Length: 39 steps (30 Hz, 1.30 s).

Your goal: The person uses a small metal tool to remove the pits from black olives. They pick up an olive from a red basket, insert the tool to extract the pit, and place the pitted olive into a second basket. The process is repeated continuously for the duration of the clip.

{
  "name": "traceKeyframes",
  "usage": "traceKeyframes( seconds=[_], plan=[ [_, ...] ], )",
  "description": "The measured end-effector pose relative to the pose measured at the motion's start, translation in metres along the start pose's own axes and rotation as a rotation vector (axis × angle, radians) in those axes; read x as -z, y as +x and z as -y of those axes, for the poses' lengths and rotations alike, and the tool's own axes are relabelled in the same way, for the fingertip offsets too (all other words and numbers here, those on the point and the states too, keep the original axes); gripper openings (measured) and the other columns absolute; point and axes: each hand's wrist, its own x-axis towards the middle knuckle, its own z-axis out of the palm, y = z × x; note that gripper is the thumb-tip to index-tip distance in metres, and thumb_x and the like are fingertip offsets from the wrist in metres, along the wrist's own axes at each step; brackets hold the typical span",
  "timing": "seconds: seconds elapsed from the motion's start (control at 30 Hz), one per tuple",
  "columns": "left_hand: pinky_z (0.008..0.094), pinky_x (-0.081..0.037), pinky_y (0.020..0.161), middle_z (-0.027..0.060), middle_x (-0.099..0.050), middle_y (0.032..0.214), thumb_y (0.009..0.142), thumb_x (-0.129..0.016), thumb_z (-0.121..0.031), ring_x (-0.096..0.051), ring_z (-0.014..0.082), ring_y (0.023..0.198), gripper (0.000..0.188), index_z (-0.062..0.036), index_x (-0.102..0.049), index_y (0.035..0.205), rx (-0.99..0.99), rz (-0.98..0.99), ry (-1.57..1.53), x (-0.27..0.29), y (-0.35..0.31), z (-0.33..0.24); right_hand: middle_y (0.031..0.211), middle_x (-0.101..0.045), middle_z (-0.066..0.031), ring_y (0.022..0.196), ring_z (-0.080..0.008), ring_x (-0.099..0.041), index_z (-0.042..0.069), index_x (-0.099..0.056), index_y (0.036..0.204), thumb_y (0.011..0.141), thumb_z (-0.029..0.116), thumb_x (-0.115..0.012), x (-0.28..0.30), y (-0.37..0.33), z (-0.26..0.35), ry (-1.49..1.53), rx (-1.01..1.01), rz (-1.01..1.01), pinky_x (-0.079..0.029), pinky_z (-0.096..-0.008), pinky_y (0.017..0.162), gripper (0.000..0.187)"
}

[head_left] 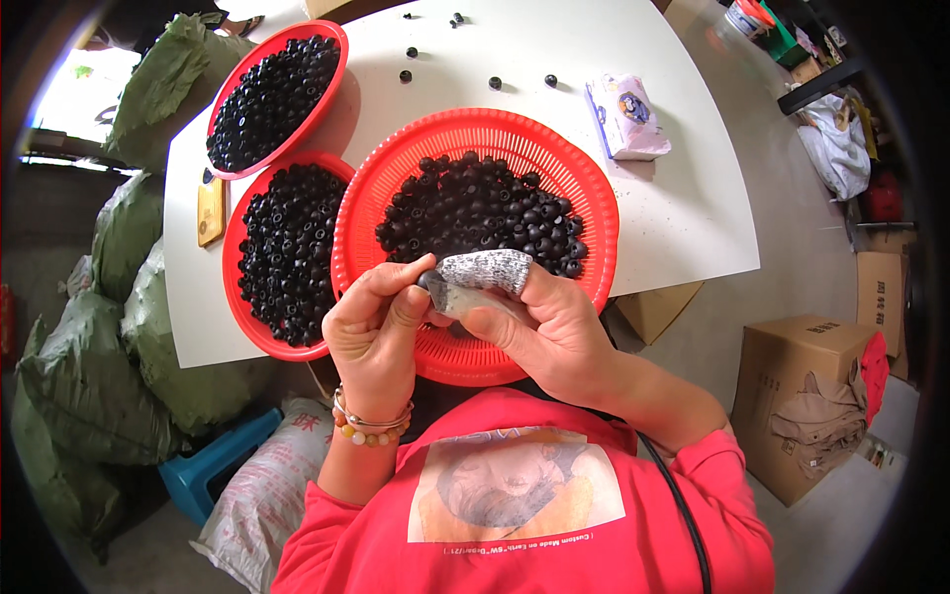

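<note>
Above the near part of a large red plastic basket (351,213), both hands meet. My left hand (374,332) is closed in a pinch, thumb and fingertips on a small black round piece (428,280). Closed beside it, my right hand (569,332) has a grey speckled knit cloth (487,269) over or in its fingers, its thumb pressing from below. A pale, partly see-through piece (457,299) shows between the hands; its kind is unclear. Many black round pieces (475,208), some with a hole, lie heaped in the basket.
Two more red baskets, one at the far left (341,74) and one nearer (233,272), hold similar pieces. A tissue pack (633,119) and loose pieces lie on the white table (693,198). Sacks (94,376) and a blue stool (213,460) stand left, a carton (792,396) right.
</note>
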Motion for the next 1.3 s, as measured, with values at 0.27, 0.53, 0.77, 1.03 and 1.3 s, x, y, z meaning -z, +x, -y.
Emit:
traceKeyframes(
  seconds=[0.27,0.53,0.77,1.03,1.3],
  plan=[
    [0.0194,-0.047,0.057,0.0065,-0.057,0.076,0.079,-0.054,0.0,-0.055,0.0103,0.063,0.016,0.006,-0.056,0.094,-0.004,-0.07,0.042,-0.003,0.0,0.001,0.094,-0.058,-0.0078,0.088,-0.0099,-0.053,0.0,-0.049,0.105,0.083,0.011,-0.052,-0.002,0.002,0.001,0.04,-0.065,-0.006,-0.043,-0.0238,0.076,0.025],
    [0.0251,-0.051,0.058,0.0078,-0.057,0.076,0.085,-0.046,-0.008,-0.056,0.0105,0.06,0.02,0.0034,-0.051,0.101,0.29,0.009,-0.445,0.006,0.004,0.0,0.094,-0.058,-0.007,0.087,-0.0097,-0.053,0.0,-0.049,0.106,0.084,0.013,-0.05,0.002,0.003,0.003,0.134,-0.054,0.073,-0.042,-0.0235,0.076,0.025],
    [0.0272,-0.052,0.057,0.0095,-0.057,0.076,0.086,-0.045,-0.008,-0.056,0.0111,0.06,0.02,0.003,-0.049,0.102,0.322,0.056,-0.547,0.011,0.003,0.003,0.093,-0.059,-0.0093,0.086,-0.0115,-0.055,0.0,-0.049,0.106,0.083,0.014,-0.052,0.006,0.002,0.003,-0.036,0.013,0.069,-0.043,-0.0245,0.074,0.027],
    [0.0273,-0.052,0.059,0.0082,-0.057,0.076,0.085,-0.045,-0.006,-0.056,0.0103,0.059,0.02,0.0044,-0.05,0.102,0.315,0.027,-0.478,0.009,0.002,0.0,0.093,-0.059,-0.0098,0.086,-0.0131,-0.056,0.0,-0.049,0.107,0.083,0.014,-0.052,0.006,0.002,0.004,-0.05,0.034,0.075,-0.043,-0.0246,0.074,0.028],
    [0.0256,-0.051,0.059,0.0077,-0.057,0.076,0.085,-0.046,-0.005,-0.056,0.0103,0.06,0.02,0.005,-0.05,0.102,0.225,0.044,-0.258,0.01,0.001,0.004,0.088,-0.057,-0.0053,0.08,-0.0087,-0.053,0.001,-0.049,0.106,0.085,0.008,-0.047,0.001,0.003,0.009,0.033,-0.018,0.052,-0.042,-0.0223,0.074,0.023]
  ],
)
